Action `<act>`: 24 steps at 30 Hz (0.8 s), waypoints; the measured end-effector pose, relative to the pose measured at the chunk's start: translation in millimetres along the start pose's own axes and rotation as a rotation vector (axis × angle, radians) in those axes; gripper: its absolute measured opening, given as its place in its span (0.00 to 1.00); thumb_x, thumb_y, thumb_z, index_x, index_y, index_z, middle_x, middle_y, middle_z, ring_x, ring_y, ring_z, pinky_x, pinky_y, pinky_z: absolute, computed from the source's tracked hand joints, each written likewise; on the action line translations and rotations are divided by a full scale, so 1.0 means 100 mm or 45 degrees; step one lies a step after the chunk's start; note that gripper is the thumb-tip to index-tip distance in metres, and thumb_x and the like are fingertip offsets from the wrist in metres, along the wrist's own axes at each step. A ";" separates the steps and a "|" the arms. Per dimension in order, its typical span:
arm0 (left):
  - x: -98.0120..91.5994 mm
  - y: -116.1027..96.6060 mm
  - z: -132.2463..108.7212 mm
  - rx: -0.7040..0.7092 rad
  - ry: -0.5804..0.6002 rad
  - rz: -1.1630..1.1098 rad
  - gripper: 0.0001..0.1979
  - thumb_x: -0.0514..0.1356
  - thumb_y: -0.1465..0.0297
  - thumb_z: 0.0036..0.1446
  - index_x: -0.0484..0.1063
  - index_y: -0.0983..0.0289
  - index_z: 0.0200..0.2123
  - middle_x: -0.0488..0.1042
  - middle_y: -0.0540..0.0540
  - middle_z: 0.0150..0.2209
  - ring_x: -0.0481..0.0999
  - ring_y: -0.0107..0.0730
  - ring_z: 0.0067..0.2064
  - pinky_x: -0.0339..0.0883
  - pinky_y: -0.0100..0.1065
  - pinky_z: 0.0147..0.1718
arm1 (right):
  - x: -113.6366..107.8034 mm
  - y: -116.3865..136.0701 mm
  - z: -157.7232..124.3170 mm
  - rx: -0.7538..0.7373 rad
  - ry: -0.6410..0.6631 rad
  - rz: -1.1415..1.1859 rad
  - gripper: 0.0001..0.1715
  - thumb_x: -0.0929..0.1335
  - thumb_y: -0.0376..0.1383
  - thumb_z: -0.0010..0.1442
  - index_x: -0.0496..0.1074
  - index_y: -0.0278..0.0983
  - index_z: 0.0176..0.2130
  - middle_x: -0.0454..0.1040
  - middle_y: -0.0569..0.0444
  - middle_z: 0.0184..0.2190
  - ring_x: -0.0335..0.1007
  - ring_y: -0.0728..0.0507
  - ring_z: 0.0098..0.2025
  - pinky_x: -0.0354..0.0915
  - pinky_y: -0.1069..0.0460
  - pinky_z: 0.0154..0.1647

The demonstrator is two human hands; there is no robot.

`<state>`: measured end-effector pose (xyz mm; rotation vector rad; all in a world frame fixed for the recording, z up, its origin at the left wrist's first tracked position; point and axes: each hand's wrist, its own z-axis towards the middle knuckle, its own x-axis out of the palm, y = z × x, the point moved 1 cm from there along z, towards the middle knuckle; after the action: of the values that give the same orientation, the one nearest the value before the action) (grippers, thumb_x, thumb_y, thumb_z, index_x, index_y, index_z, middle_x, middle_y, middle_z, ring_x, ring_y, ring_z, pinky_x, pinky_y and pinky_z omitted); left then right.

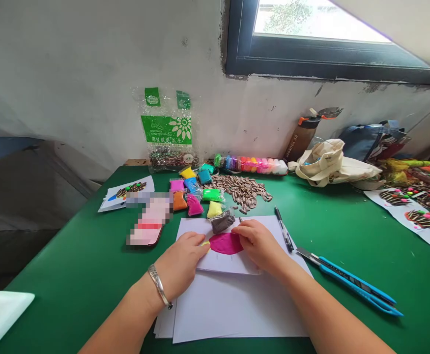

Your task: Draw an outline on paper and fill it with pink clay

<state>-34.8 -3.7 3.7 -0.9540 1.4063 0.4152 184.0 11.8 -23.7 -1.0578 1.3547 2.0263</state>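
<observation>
A flat magenta oval of modelling clay (226, 243) lies on a small white sheet of paper (229, 265), with short pen strokes drawn below it. My left hand (185, 255), a silver bangle on its wrist, has thumb and fingers closed around a bit of yellow clay (206, 245) at the oval's left end. At the opposite end, my right hand (261, 243) rests with bent fingers against the oval's edge; whatever its fingertips hold is hidden. Just above the oval sits a packet of dark clay (222, 222). Larger white sheets (237, 309) are stacked underneath.
Several coloured clay packets (194, 204) and loose sunflower seeds (249, 191) lie behind the paper. A black pen (284, 228) and blue utility knife (355, 282) are to the right, a phone (150, 221) to the left. Seed bag (170, 132) and bottle (301, 135) stand against the wall.
</observation>
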 end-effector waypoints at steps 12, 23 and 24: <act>-0.03 -0.01 -0.01 -0.003 -0.022 -0.044 0.24 0.46 0.86 0.53 0.71 0.61 0.47 0.72 0.57 0.45 0.67 0.38 0.49 0.64 0.37 0.49 | -0.01 -0.02 0.01 -0.009 0.006 0.011 0.19 0.61 0.22 0.55 0.78 0.37 0.35 0.74 0.51 0.30 0.66 0.44 0.36 0.60 0.52 0.38; -0.05 0.01 0.00 -0.027 -0.028 -0.063 0.25 0.47 0.86 0.52 0.70 0.63 0.48 0.72 0.58 0.45 0.68 0.39 0.49 0.64 0.38 0.49 | -0.01 -0.02 0.01 -0.006 0.000 0.008 0.19 0.61 0.23 0.55 0.77 0.37 0.36 0.74 0.51 0.30 0.66 0.45 0.36 0.60 0.52 0.38; -0.06 0.00 0.00 -0.035 -0.026 -0.062 0.25 0.47 0.86 0.52 0.70 0.63 0.48 0.72 0.58 0.44 0.68 0.39 0.48 0.65 0.38 0.49 | -0.01 -0.01 0.01 -0.005 0.004 0.008 0.19 0.61 0.23 0.55 0.77 0.37 0.36 0.74 0.51 0.30 0.66 0.44 0.36 0.60 0.52 0.38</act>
<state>-36.1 -1.9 9.5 -1.0021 1.3593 0.4076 185.3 13.2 -23.4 -1.0596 1.3580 2.0338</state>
